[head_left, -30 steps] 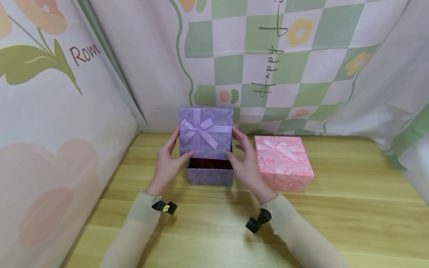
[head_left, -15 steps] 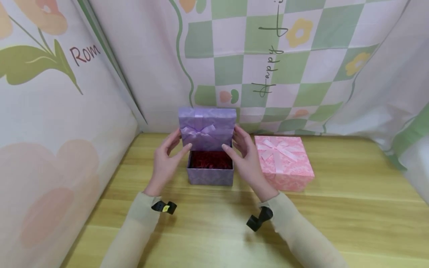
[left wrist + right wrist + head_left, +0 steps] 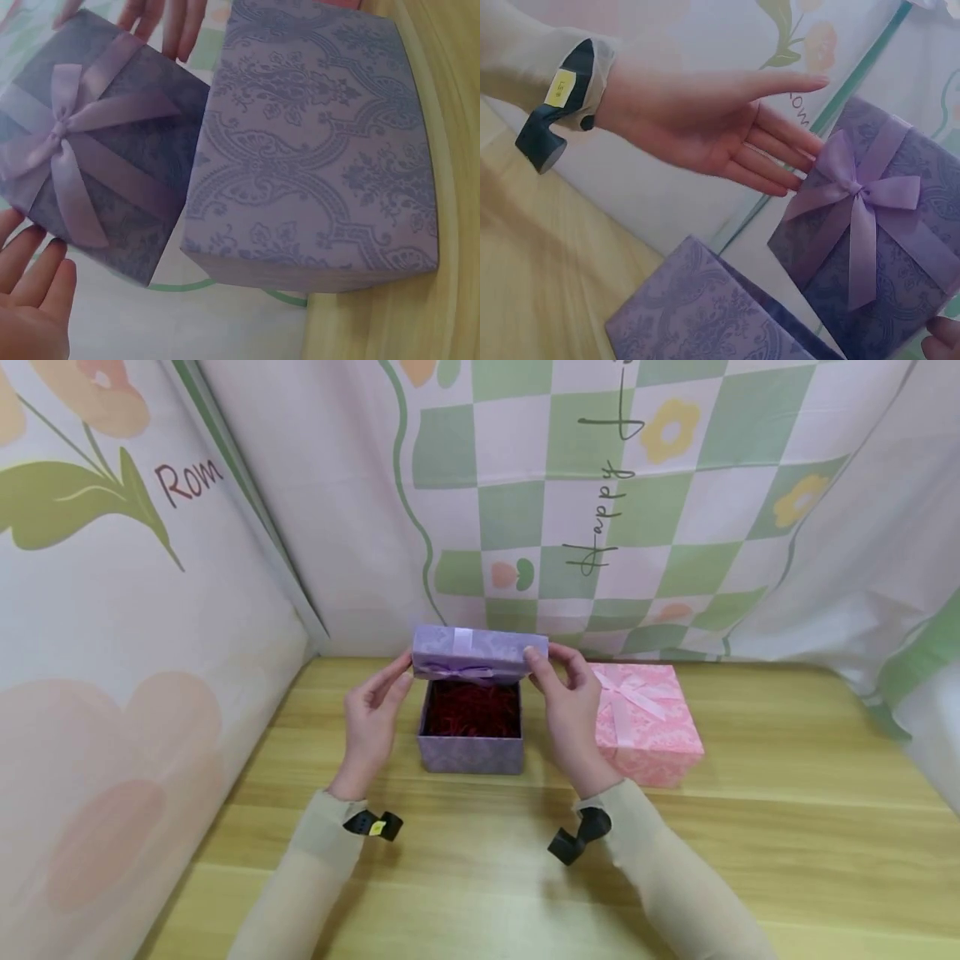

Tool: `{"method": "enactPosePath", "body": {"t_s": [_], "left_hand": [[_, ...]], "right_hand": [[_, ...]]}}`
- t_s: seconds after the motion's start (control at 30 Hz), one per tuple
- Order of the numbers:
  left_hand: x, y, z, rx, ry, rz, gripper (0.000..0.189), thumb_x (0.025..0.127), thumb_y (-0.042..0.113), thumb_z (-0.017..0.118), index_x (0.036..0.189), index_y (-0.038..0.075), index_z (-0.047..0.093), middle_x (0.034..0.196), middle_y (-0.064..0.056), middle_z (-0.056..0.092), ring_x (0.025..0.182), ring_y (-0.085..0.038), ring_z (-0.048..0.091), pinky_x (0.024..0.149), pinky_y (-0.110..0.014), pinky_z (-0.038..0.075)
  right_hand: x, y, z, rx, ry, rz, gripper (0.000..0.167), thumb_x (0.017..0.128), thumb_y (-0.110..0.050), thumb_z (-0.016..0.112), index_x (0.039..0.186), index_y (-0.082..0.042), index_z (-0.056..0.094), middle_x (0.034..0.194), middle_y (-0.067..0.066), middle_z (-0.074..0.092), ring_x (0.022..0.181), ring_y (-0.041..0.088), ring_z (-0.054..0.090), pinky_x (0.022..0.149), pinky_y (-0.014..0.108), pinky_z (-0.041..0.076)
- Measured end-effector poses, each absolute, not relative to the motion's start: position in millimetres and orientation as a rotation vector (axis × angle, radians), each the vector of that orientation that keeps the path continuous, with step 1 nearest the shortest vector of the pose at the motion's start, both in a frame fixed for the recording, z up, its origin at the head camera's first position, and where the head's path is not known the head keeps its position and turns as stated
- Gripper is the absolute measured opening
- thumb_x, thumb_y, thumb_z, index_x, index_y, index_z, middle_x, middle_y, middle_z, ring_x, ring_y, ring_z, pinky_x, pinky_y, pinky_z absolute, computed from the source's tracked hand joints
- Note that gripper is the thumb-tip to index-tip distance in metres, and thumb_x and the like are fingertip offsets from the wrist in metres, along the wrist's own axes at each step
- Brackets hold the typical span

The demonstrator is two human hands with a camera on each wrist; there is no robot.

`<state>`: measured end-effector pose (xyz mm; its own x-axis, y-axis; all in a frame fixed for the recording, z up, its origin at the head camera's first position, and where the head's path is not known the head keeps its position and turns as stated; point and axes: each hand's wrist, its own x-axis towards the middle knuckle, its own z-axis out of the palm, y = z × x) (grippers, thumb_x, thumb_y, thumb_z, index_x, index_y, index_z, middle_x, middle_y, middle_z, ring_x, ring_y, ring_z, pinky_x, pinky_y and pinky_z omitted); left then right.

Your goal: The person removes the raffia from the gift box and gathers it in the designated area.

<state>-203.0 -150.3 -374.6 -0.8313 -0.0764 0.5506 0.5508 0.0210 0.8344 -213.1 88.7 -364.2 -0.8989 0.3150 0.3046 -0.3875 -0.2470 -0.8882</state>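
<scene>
Gripping the tilted purple lid [image 3: 491, 652] between thumb and fingers of the right hand [image 3: 573, 714], above the rear of the open purple box [image 3: 471, 756]; merely touching its left edge with straight fingers of the left hand [image 3: 371, 718]. Best to pinch evenly at both ends, sparing the bow [image 3: 855, 189] and box rim. Count two boxes, including one pink box [image 3: 652, 722] on one table [image 3: 465, 885]; one removed lid; two bows; two hands.

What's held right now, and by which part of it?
The purple lid, at its two ends: the right grip pinches the right end, while the left grip's fingertips touch the left edge.
</scene>
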Motion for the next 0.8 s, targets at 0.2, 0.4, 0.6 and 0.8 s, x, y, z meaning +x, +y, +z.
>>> {"method": "enactPosePath", "body": {"t_s": [0.2, 0.4, 0.6, 0.8], "left_hand": [[-202, -148, -370, -0.413, -1.843, -1.852, 0.033, 0.1, 0.009, 0.066, 0.13, -0.004, 0.066, 0.131, -0.012, 0.066, 0.123, -0.022, 0.061, 0.102, -0.035, 0.049], [-202, -148, -369, -0.349, -1.857, -1.851, 0.038, 0.098, 0.018, 0.071, 0.131, 0.0, 0.067, 0.128, -0.011, 0.068, 0.117, -0.021, 0.064, 0.098, -0.033, 0.052], [-203, -154, -371, -0.273, -1.906, -1.771, 0.037, 0.101, 0.021, 0.067, 0.134, 0.004, 0.067, 0.129, -0.01, 0.068, 0.114, -0.017, 0.064, 0.092, -0.024, 0.051], [-205, -161, -370, -0.239, -1.897, -1.749, 0.035, 0.105, 0.017, 0.062, 0.137, 0.005, 0.064, 0.134, -0.008, 0.065, 0.122, -0.02, 0.06, 0.1, -0.028, 0.048]], "right_hand": [[-211, 89, -366, 0.031, -1.659, 2.165, 0.032, 0.089, -0.02, 0.082, 0.114, -0.003, 0.07, 0.121, 0.002, 0.065, 0.097, 0.017, 0.072, 0.088, 0.029, 0.054], [-210, 88, -368, 0.181, -1.675, 2.101, 0.039, 0.088, -0.01, 0.082, 0.125, -0.005, 0.073, 0.123, 0.008, 0.071, 0.11, 0.02, 0.068, 0.095, 0.03, 0.053], [-208, 83, -369, 0.312, -1.708, 2.132, 0.046, 0.086, 0.001, 0.082, 0.129, -0.01, 0.071, 0.127, 0.008, 0.068, 0.119, 0.02, 0.064, 0.097, 0.031, 0.052], [-208, 77, -372, 0.389, -1.716, 2.173, 0.051, 0.085, 0.005, 0.081, 0.132, -0.008, 0.068, 0.13, 0.006, 0.067, 0.124, 0.02, 0.06, 0.107, 0.036, 0.044]]}}
